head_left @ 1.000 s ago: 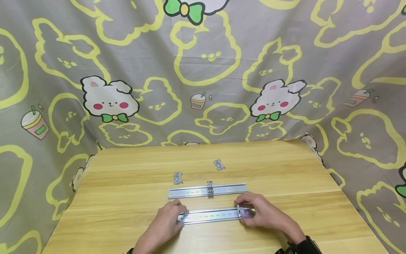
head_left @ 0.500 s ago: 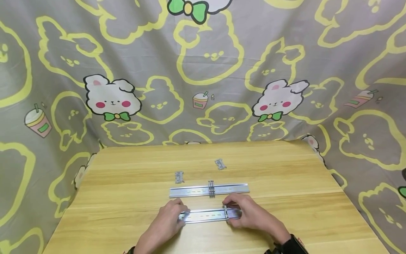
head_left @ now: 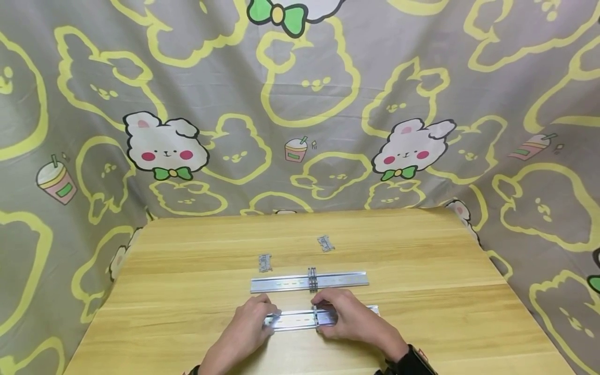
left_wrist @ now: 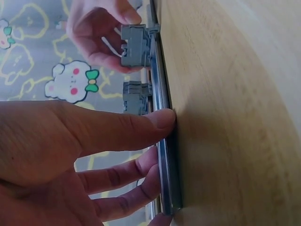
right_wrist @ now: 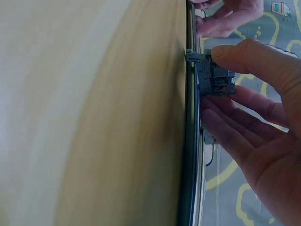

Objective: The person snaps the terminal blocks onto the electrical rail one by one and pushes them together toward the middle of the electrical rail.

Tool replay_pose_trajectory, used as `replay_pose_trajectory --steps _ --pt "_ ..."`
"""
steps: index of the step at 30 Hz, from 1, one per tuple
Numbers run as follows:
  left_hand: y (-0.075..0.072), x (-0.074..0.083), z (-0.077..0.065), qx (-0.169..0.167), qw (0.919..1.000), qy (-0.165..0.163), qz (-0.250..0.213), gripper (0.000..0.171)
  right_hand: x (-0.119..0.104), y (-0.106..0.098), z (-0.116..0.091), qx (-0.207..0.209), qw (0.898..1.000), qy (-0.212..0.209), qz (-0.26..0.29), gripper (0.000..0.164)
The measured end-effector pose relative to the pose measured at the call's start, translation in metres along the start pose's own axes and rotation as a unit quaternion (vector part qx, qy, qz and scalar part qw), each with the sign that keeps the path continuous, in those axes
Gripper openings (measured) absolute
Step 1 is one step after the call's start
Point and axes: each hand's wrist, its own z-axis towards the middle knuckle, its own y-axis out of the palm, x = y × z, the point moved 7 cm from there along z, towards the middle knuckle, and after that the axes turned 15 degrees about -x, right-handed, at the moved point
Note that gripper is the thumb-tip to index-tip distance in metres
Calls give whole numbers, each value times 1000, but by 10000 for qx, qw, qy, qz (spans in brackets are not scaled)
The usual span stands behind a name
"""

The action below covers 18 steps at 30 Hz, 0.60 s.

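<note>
A silvery slotted DIN rail (head_left: 297,320) lies on the near part of the table. My left hand (head_left: 249,319) grips its left end, thumb on the near edge and fingers on the far edge, as the left wrist view shows. On this rail sits a grey DIN-rail terminal block (right_wrist: 215,75), upright, with its foot at the rail's edge. My right hand (head_left: 349,316) holds that block between thumb and fingers, around the middle of the rail. Part of the rail to the right is covered by the right hand.
Behind lies a second DIN rail (head_left: 281,284) carrying several grey terminal blocks (head_left: 312,279) near its middle. Two loose grey pieces, one at the left (head_left: 264,262) and another farther back (head_left: 325,243), lie flat on the wooden table (head_left: 187,281). A patterned curtain (head_left: 225,94) surrounds the table.
My right hand has slid left along the near rail together with the terminal block, uncovering the rail's right end. The left hand keeps its grip at the left end.
</note>
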Motion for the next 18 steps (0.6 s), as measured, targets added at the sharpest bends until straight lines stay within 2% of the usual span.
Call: replay_pose_trajectory --steps 12,18 --pt "0 0 0 -11 10000 -13 -14 26 -1 3 -1 99 9999 39 -129 49" --pt "0 0 -1 13 10000 22 -68 26 -1 3 -3 112 9996 82 -241 60"
